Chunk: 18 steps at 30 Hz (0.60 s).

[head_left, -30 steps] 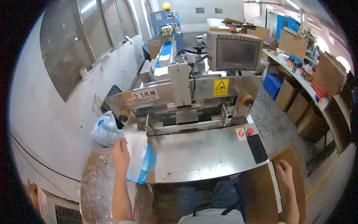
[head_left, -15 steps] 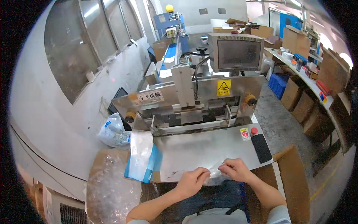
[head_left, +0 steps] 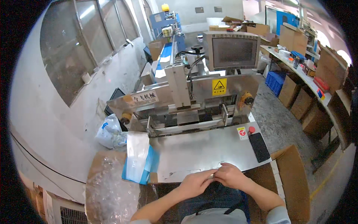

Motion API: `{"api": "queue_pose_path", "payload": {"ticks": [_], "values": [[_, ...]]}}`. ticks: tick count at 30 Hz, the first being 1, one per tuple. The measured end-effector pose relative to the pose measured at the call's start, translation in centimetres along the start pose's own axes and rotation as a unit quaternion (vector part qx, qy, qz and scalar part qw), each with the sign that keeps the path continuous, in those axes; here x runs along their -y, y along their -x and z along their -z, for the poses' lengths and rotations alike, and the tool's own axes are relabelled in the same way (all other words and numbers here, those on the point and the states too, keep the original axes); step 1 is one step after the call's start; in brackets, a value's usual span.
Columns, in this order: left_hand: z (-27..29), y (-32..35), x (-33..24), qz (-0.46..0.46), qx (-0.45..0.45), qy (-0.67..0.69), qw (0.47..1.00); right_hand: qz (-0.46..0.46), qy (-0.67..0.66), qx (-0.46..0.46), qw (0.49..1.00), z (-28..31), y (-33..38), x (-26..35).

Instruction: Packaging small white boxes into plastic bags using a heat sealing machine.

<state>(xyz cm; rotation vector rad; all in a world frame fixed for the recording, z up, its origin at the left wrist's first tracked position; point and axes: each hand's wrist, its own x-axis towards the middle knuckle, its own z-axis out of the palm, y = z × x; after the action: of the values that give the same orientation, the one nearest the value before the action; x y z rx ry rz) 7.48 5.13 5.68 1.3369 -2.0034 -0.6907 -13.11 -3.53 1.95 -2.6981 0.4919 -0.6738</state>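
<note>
My left hand (head_left: 194,183) and my right hand (head_left: 232,176) meet just over the front edge of the steel worktable (head_left: 197,149). Fingers of both are closed together, knuckles nearly touching. Between their fingertips only a small pale bit of the clear plastic bag (head_left: 213,176) shows; the hands cover the rest. To the left of my left hand, a stack of white film bags (head_left: 138,156) lies on a blue box (head_left: 150,164). Further left, an open carton (head_left: 97,164) holds many clear plastic bags (head_left: 115,190).
Behind the worktable stands a steel machine with a crossbar (head_left: 201,89) and a monitor (head_left: 235,50). A black phone (head_left: 259,147) and a red button (head_left: 251,129) sit at the table's right. An open carton (head_left: 292,179) stands right of me; a stuffed plastic bag (head_left: 110,131) is at left.
My hands have drawn together, and the clear plastic that spread between and below them is now mostly covered. The view has shifted slightly.
</note>
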Motion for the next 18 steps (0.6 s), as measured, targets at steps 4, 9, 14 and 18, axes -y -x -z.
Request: {"api": "queue_pose_path", "payload": {"ticks": [4, 9, 14, 18], "values": [[0.7, -0.7, 2.3, 0.026, 0.113, -0.072, 0.991, 0.018, 0.018, 0.051, 0.998, 0.5, 0.1, -0.4], [2.2, -0.5, 3.8, 0.088, 0.186, -0.064, 0.977, -0.039, 0.016, 0.14, 0.989, 0.4, 1.6, -1.8], [4.8, -0.3, 6.4, 0.126, 0.213, -0.04, 0.968, -0.037, -0.26, 0.182, 0.948, 2.1, -0.1, -4.0], [6.8, -3.9, 8.9, 0.141, 0.192, -0.067, 0.969, -0.044, -0.149, 0.057, 0.986, 1.7, -3.7, -6.1]]}}
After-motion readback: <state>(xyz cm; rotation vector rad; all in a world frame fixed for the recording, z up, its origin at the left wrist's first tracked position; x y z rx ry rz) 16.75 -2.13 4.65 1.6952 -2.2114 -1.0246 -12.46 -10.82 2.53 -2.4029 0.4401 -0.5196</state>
